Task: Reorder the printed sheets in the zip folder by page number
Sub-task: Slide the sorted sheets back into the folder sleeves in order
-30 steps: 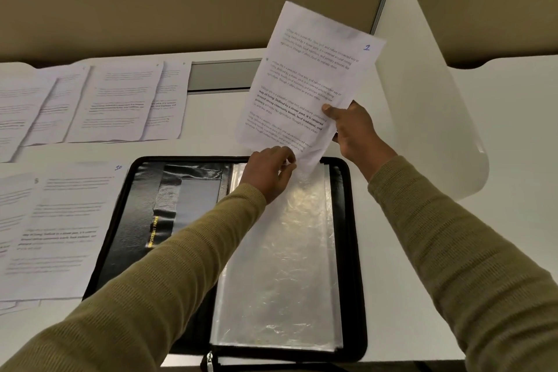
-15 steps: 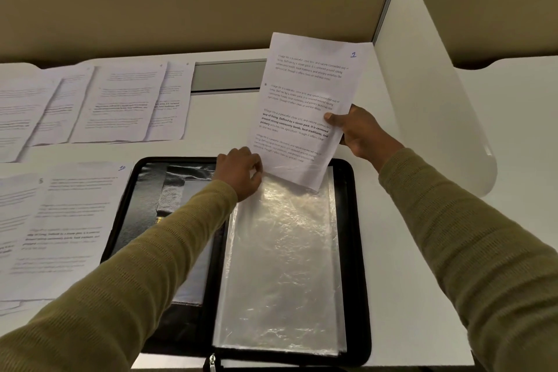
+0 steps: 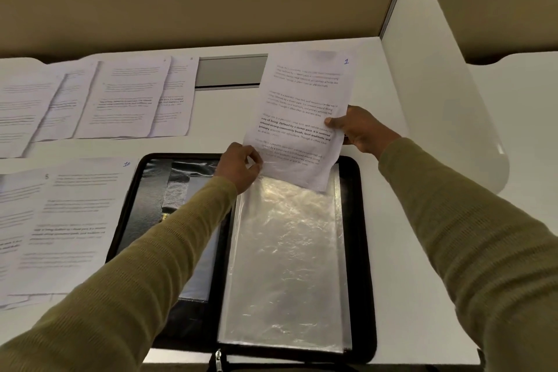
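Note:
The black zip folder [image 3: 367, 251] lies open on the white desk, its clear plastic sleeves [image 3: 287, 266] stacked on the right half. A printed sheet marked 1 [image 3: 302, 112] hangs over the sleeves' top edge, its lower end at the sleeve opening. My right hand [image 3: 359, 130] grips the sheet's right edge, thumb on the front. My left hand [image 3: 241, 167] pinches the top left corner of the front sleeve, beside the sheet's lower left edge. Whether the sheet's end is inside the sleeve I cannot tell.
Several printed sheets [image 3: 120, 96] lie overlapped in a row along the back of the desk. More sheets, one marked 10 [image 3: 72, 220], lie left of the folder. A white curved divider [image 3: 437, 84] stands at the right. A grey cable flap [image 3: 231, 71] sits behind.
The sheet has come down from the air and turned upright, its lower end now at the sleeve's top edge. My left hand moved left to the sleeve's corner.

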